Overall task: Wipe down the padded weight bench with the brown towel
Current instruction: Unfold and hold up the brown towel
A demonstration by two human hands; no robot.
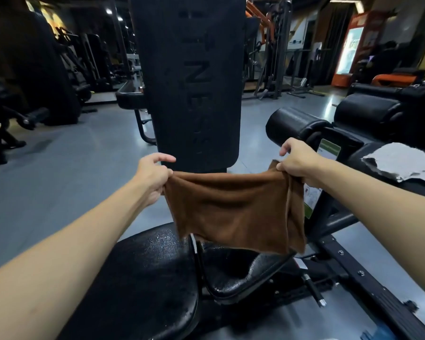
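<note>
The brown towel (pixel 233 212) hangs spread out in the air in front of me. My left hand (pixel 152 175) pinches its upper left corner and my right hand (pixel 296 163) pinches its upper right corner. Behind the towel stands the tall black padded backrest (pixel 189 82) of the weight bench, upright, with embossed letters. Below the towel lies the black padded seat (pixel 147 278), shiny with wet-looking specks. The towel's lower edge hides part of a second seat pad (pixel 233 273).
To the right stands another machine with black roller pads (pixel 292 126), a black steel frame (pixel 368 278) and a grey cloth (pixel 402 163) lying on it. Grey floor (pixel 59 182) opens to the left. More gym machines stand at the back and far left.
</note>
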